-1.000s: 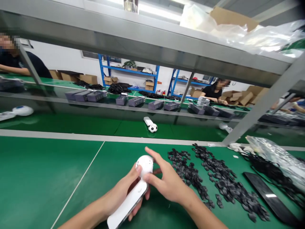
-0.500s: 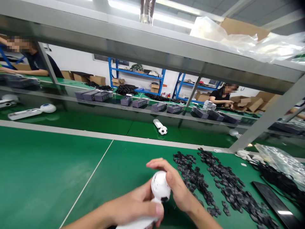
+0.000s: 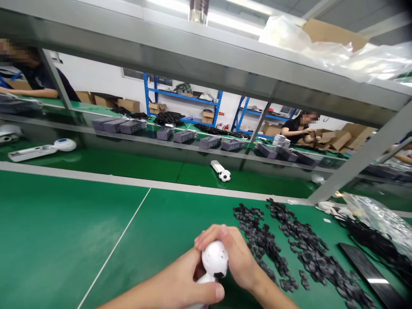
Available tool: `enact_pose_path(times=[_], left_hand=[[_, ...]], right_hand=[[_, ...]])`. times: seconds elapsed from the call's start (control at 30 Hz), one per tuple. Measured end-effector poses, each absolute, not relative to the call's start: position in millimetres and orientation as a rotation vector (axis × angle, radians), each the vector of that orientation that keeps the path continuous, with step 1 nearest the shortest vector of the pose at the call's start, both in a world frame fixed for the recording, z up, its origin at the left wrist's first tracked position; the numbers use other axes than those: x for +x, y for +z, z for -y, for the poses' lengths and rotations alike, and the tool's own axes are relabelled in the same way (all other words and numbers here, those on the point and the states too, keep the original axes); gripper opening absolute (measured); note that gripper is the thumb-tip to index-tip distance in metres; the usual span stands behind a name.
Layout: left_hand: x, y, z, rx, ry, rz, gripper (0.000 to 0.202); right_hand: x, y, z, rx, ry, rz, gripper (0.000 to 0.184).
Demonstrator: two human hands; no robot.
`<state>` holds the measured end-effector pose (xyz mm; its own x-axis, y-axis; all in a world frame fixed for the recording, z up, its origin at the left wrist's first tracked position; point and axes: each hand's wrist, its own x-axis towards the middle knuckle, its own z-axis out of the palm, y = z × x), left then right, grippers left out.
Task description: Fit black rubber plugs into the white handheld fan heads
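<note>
A white handheld device with a round, football-patterned head point(image 3: 215, 259) is between my hands near the bottom of the view. My left hand point(image 3: 180, 277) is closed around its neck and handle, thumb across the front. Curled over the ball from behind and the right side is my right hand point(image 3: 236, 253), its fingers against the top. Most of the handle is hidden by my left hand and the frame edge. A similar device with a football head point(image 3: 224, 175) lies on the green conveyor point(image 3: 154, 171) ahead.
To the right lie rows of small black parts point(image 3: 305, 240), a black flat panel point(image 3: 370, 274), black cables point(image 3: 376, 236) and clear plastic bags point(image 3: 380, 214). Another white device point(image 3: 41, 151) is on the conveyor's left. A metal shelf point(image 3: 193, 56) crosses overhead. Two co-workers sit beyond.
My right hand's fingers have closed down over the top of the ball head. On the conveyor, the football device has shifted slightly right in view.
</note>
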<state>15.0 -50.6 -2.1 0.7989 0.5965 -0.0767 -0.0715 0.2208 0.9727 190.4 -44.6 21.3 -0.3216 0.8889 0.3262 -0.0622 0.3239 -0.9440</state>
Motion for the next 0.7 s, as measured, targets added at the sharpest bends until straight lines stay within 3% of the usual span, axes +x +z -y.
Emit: enact_pose_path(times=[0.07,0.27,0.37,0.57,0.7], left_hand=[[12,-2,46,1.227,0.612,-0.502,0.074],[-7,17,23,1.130,1.009,-0.671,0.032],[-13,23,15,1.120,1.190,-0.828,0.037],[-17,21,-2,1.152,1.422,-0.898,0.072],[-25,15,-13,1.221,1.385,-0.868,0.061]], right_hand=[[208,28,33,-0.874,1.086,1.600,0.062],[293,33,-10,-1.534,0.643,1.944,0.036],[317,26,-15,-1.714,0.633,2.162,0.022],[315,17,-6,-1.837,0.650,2.219,0.009],[309,15,-6,-1.858,0.549,2.275,0.013]])
